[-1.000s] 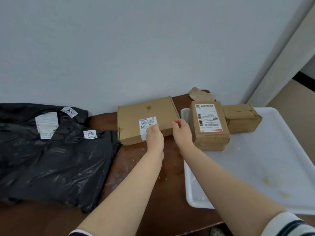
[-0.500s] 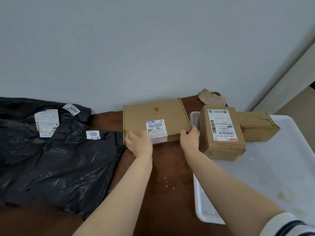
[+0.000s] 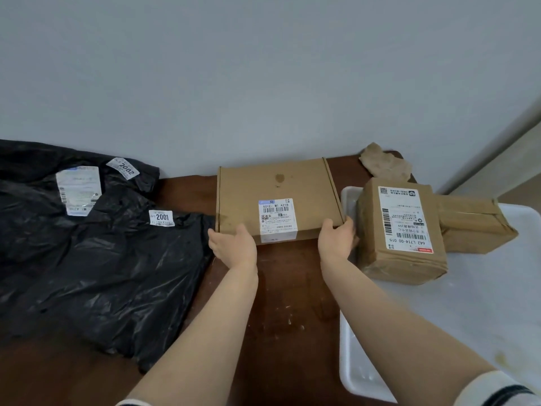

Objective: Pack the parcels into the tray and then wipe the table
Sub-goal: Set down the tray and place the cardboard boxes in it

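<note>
Head view: the flat cardboard box (image 3: 275,197) is being gripped at its near edge by both hands, on the brown table (image 3: 292,288) up against the wall. The left hand (image 3: 234,247) is being wrapped round the near left corner and the right hand (image 3: 336,238) round the near right corner with the thumb laid on top, so both grips are closed on the box. Whether the box is being lifted off the table can't really be told. Just right of the right grip, the white tray (image 3: 483,317) is being taken up by a labelled parcel (image 3: 401,230), which is nearly touching that hand. A taped brown parcel (image 3: 474,224) is sitting against it further right. Left of the left grip, two black bags (image 3: 87,273), tagged 2001 and 2002, are lying on the table, the nearer one close to that hand. Beyond the right grip, some crumpled brown paper (image 3: 383,165) is lying by the wall.
</note>
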